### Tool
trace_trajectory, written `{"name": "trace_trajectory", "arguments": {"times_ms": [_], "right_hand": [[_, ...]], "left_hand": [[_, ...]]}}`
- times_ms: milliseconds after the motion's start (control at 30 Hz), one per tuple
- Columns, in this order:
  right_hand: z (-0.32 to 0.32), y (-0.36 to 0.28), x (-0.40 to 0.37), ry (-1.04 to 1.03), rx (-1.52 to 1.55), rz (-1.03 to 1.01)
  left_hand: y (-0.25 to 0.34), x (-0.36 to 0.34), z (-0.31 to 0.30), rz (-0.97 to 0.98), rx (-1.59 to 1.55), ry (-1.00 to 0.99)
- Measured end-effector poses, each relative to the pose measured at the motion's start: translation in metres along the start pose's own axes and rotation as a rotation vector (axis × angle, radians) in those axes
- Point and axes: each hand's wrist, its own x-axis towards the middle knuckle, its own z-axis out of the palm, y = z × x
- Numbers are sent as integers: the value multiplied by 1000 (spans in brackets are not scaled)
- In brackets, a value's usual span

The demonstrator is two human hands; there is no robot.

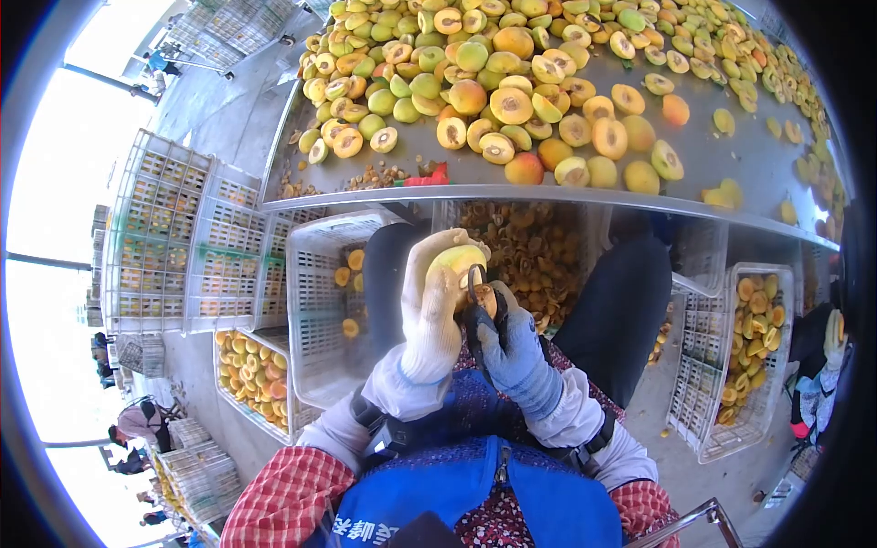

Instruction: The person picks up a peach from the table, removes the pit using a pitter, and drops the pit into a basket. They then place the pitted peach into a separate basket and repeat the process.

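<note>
My left hand [425, 310], in a white knit glove, is closed round a yellow-green peach [461, 257] in front of my chest. My right hand [521, 352], in a blue-grey glove with dark fingertips, grips a pitting tool [476, 276] with a thin dark loop. The loop reaches up against the peach. A brown piece [485, 297], perhaps the stone, shows by my right fingertips; its exact hold is partly hidden. Just beyond my hands, a metal table [365, 194] bears many halved peaches [512, 106] with stones showing.
Under the table edge, a crate between my knees holds peach pieces [530, 247]. White crates stand at my left [306, 301] and right [699, 393]. A fuller crate of peaches [256, 370] sits lower left. Another person's gloved hand [834, 333] is at far right.
</note>
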Motion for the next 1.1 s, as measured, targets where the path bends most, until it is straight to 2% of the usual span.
{"name": "trace_trajectory", "arguments": {"times_ms": [33,167,267,400,467,533,600,700,767,800,833,867,900,933,967,1000,1033,1067,1100], "right_hand": [[-1,-4,2,9,-30,-25],[-11,1,0,-170,214,149],[-12,17,-6,-170,325,167],[-9,34,-11,-51,363,158],[-3,50,-13,-10,475,222],[0,61,-9,143,791,322],[-9,66,3,237,902,411],[-20,32,14,253,502,153],[-29,16,20,161,36,-5],[-29,20,19,73,140,58],[-28,27,16,-15,244,121],[-29,31,15,-102,348,182],[-32,25,13,-93,338,305],[-29,23,12,-4,455,378],[-25,21,12,90,571,451],[-22,18,12,189,685,520],[-20,13,10,187,765,556],[-12,11,10,220,750,475],[-2,10,11,251,733,396]], "left_hand": [[0,1,-1,46,53,-7],[2,10,-10,168,192,-180],[5,13,-10,38,149,-239],[-8,12,-8,-152,19,-203],[-15,13,-3,-129,78,-112],[-18,11,2,-121,33,-6],[-14,12,-6,-292,118,-85],[-3,14,-21,-532,162,-203],[-11,15,-33,-567,95,-344],[-11,19,-36,-580,63,-414],[-5,24,-39,-751,38,-418],[3,24,-36,-746,84,-417],[14,25,-31,-741,130,-416],[23,24,-27,-737,176,-415],[25,20,-20,-671,105,-313],[6,16,-36,-500,85,-335],[4,11,-25,-305,158,-282],[0,4,-11,-113,231,-222],[-3,-4,-6,-132,222,-137]]}}
